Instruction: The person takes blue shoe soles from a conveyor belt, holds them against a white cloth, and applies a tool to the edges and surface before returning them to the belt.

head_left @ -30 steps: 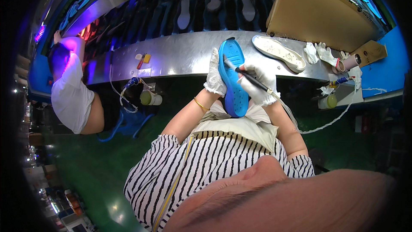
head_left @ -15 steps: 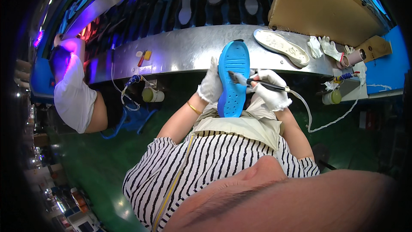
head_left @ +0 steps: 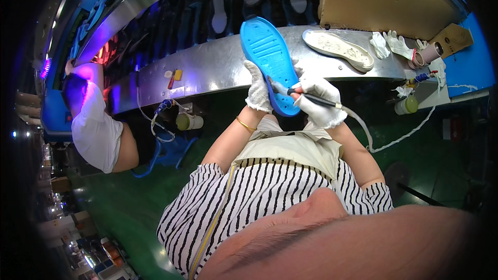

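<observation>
My left hand (head_left: 257, 89), in a white glove, grips a blue shoe sole (head_left: 265, 46) along its left edge. Grooves and small holes mark the sole's upward face, and it leans with its far end to the left, over the metal bench edge. Between the gloved fingers of my right hand (head_left: 322, 111) is a brush (head_left: 280, 88) with a black handle, its bristles against the near part of the sole. A pale hose (head_left: 360, 123) runs from the handle's back end toward the right. Some fingertips show behind the sole's right edge.
On the metal bench (head_left: 218, 72) lie a white sole (head_left: 338, 51), spare gloves (head_left: 398, 47) and a small yellow block (head_left: 178, 75). A cardboard sheet (head_left: 384, 2) stands behind. Jars (head_left: 189, 122) hang below the bench edge. Another person (head_left: 98, 124) works at the left.
The blue sole has moved away from my lap and tilted, its far end now further left. Both hands have gone with it, and the brush has shifted toward the sole's near end.
</observation>
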The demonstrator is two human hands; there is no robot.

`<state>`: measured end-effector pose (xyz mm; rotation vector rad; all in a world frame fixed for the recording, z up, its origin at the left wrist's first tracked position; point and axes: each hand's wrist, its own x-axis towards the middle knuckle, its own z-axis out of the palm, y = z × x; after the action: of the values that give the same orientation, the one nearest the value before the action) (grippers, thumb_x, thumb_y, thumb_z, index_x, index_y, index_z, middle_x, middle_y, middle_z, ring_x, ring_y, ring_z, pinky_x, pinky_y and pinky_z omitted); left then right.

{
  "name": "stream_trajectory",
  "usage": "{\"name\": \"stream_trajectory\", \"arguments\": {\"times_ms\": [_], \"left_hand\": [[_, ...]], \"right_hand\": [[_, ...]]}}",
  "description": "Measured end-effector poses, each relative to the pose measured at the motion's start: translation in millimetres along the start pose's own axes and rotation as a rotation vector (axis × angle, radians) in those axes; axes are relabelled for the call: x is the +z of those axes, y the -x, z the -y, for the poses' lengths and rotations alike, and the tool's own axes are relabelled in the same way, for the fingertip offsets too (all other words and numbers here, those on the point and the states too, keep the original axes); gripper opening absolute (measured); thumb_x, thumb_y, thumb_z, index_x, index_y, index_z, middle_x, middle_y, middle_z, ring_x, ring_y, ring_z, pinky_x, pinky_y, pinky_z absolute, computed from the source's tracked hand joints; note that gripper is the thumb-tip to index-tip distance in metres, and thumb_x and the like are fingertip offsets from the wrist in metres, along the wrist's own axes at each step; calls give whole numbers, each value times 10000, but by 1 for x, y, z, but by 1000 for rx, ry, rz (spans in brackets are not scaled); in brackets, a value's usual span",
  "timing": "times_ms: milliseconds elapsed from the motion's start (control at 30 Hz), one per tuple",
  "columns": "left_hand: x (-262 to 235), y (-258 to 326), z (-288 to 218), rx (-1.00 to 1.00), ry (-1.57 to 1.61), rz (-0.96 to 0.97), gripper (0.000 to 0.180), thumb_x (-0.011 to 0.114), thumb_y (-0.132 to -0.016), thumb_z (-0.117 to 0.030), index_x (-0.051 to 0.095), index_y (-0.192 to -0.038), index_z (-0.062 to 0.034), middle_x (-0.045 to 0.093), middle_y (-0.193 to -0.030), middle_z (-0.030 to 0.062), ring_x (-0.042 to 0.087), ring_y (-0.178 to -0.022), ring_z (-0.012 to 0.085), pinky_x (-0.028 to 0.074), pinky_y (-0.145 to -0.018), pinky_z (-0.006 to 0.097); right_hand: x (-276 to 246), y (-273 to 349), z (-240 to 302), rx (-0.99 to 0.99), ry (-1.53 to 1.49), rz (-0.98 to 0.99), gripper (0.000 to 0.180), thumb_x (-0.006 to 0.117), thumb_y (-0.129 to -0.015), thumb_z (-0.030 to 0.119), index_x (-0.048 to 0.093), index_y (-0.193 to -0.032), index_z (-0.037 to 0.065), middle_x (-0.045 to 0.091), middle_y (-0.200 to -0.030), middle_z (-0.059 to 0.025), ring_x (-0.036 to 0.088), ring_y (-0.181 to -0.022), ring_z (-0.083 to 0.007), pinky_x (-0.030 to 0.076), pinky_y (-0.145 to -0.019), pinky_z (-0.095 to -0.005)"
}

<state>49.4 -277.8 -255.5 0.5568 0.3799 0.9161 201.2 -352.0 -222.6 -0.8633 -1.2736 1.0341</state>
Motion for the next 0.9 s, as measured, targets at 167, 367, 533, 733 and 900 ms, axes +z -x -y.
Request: {"name": "stream_trajectory", "arguments": {"times_ms": [167, 367, 533, 733, 900], "left_hand": [[-2, -6, -14, 176, 76, -48, 1051, 261, -682, -861, 319, -1381, -78, 501, -1267, 167, 511, -1127, 356, 407, -965, 523], [6, -17, -31, 244, 193, 259, 1100, 326, -643, -869, 339, -1362, -36, 517, -1246, 181, 537, -1104, 343, 374, -1016, 503], [7, -18, -41, 183, 136, 320, 1166, 396, -574, -883, 331, -1360, -24, 497, -1255, 214, 529, -1129, 346, 420, -977, 498], [18, -16, -58, 153, -298, 288, 1104, 486, -583, -811, 378, -1318, 5, 502, -1248, 211, 556, -1085, 327, 507, -881, 437], [21, -26, -68, 38, -562, 359, 1022, 523, -642, -769, 426, -1275, 29, 593, -1108, 195, 638, -926, 255, 551, -784, 360]], "right_hand": [[-2, -5, 3, 46, -101, 38, 113, 682, -754, -32, 628, -843, 9, 655, -855, -94, 606, -776, -121, 496, -716, -263], [-2, -8, 4, 43, 32, 124, 97, 681, -781, 29, 609, -844, 12, 639, -852, -79, 588, -721, -117, 487, -690, -252], [-12, -12, 0, 315, -289, -50, 181, 710, -756, 29, 622, -913, 11, 648, -914, -90, 611, -792, -127, 507, -732, -266], [-16, -23, 8, 338, 152, 240, 146, 671, -736, 34, 623, -872, 16, 645, -895, -88, 617, -829, -151, 520, -751, -294], [-34, -30, -6, 455, -198, 367, 143, 669, -700, 43, 601, -823, 13, 627, -828, -91, 603, -754, -149, 506, -653, -272]]}}
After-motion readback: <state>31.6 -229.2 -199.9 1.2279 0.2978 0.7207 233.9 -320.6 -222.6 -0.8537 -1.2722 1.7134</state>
